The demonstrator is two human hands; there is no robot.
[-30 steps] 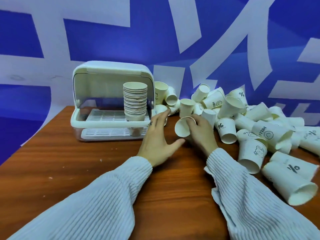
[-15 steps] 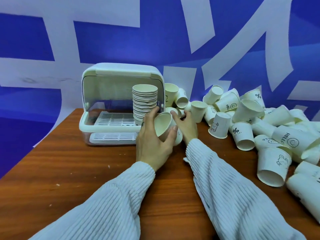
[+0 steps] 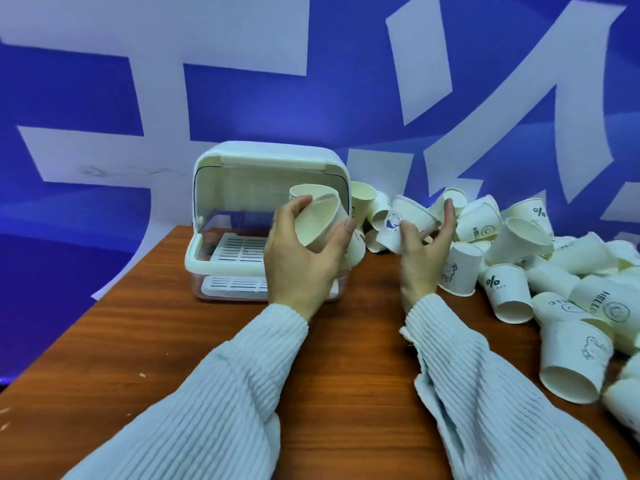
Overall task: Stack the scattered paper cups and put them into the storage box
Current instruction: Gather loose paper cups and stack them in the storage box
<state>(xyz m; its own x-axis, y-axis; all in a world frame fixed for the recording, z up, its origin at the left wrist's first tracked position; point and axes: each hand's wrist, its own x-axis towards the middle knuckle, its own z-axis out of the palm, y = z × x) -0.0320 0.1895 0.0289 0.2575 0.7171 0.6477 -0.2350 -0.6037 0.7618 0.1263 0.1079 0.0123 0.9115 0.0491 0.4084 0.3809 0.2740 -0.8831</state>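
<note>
Looking down from the head camera, two arms in pale, ribbed knit sleeves (image 3: 214, 403) reach over a reddish-brown wood-grain table (image 3: 114, 344), smooth and slightly glossy, with a few pale specks near its left edge. Behind it hangs a blue backdrop (image 3: 242, 98) with broad white strokes.

The left hand (image 3: 304, 258) curls thumb and fingers round a plain white paper cup (image 3: 320, 221), tilted with its cream-coloured mouth facing up and toward the camera, just in front of the storage box (image 3: 221, 202). That box is white plastic with rounded corners, its clear lid raised, and slotted white trays inside. A rim of stacked cups (image 3: 304, 190) shows just behind the held one.

The right hand (image 3: 422, 251) is spread fairly wide, fingertips at a printed cup (image 3: 394, 223) lying at the near edge of the scattered cups (image 3: 540, 271); whether it grips it cannot be told. The tapered cups lie tumbled on the table's right side, some mouth-down, printed with "HELLO", percent signs and small drawings.
</note>
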